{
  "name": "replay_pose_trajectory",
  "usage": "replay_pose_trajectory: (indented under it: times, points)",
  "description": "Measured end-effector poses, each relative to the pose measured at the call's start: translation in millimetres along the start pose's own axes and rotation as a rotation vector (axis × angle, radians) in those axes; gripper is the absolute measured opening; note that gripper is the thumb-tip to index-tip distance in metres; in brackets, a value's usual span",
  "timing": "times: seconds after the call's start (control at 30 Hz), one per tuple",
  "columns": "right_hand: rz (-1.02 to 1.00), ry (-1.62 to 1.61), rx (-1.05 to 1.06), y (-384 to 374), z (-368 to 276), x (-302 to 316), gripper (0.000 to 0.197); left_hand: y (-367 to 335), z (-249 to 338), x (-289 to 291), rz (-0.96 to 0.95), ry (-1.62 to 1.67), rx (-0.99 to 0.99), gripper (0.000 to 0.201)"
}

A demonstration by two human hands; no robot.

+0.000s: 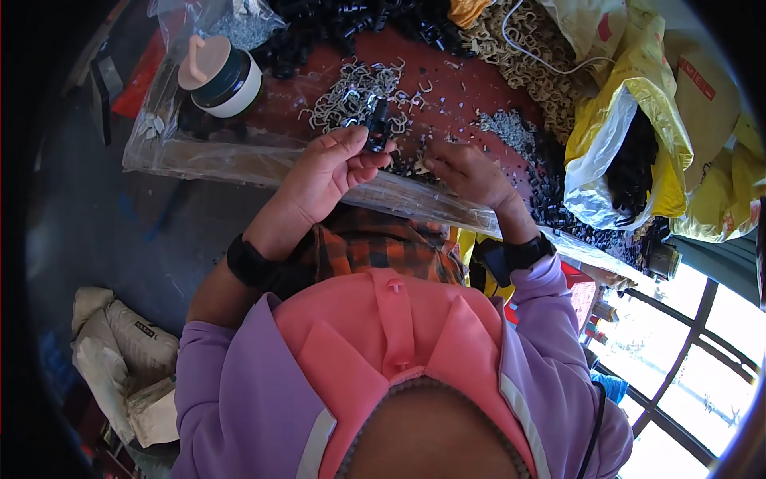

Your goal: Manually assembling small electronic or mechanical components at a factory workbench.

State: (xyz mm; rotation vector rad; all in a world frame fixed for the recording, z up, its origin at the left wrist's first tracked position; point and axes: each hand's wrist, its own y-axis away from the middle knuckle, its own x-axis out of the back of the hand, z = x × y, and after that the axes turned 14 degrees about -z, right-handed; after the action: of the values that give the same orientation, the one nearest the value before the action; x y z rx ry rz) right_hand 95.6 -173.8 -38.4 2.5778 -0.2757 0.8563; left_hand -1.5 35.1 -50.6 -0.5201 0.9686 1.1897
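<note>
Between thumb and fingers, my left hand point(331, 168) holds a small black plastic part point(378, 132) with an opening in it, raised over the table's near edge. My right hand point(472, 174) is a little to the right, its thumb and index finger pinched together. Whatever those fingers hold, if anything, is too small to make out. Just beyond my left hand lies a heap of shiny U-shaped metal pieces point(351, 92). Small light and black bits point(416, 165) are scattered between my hands.
The red tabletop point(455, 88) has a plastic-wrapped near edge point(231, 164). Black parts point(335, 32) are heaped at the back, beige hook-shaped pieces point(523, 56) at the back right. A lidded cup point(227, 84) stands left; a yellow bag point(666, 96) with black parts stands right.
</note>
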Motion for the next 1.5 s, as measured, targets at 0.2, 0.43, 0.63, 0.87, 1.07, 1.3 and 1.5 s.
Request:
replay_pose_trajectory:
  times: [0.2,0.43,0.63,0.87,1.07,1.3,1.5]
  points:
    - [0.133,0.106,-0.038,-4,-5,0,0.012,0,-1,4,-0.067,0.010,0.008,0.016]
    - [0.431,0.130,-0.101,35,10,9,0.016,0,1,-1,-0.015,-0.035,0.026,0.019]
    - [0.764,0.518,-0.691,110,94,12,0.016,-7,-5,-2,-0.037,-0.090,0.059,0.020]
    - [0.801,0.387,-0.653,129,115,8,0.013,-10,-8,-1,-0.010,-0.096,0.046,0.021]
    - [0.906,0.396,-0.646,119,109,19,0.012,-10,-9,-1,0.011,-0.097,0.042,0.020]
    - [0.770,0.458,-0.759,118,130,30,0.014,-9,-10,0,-0.001,-0.068,0.020,0.019]
    - [0.937,0.220,-0.599,119,114,19,0.014,-6,-9,5,-0.024,-0.046,0.026,0.018]
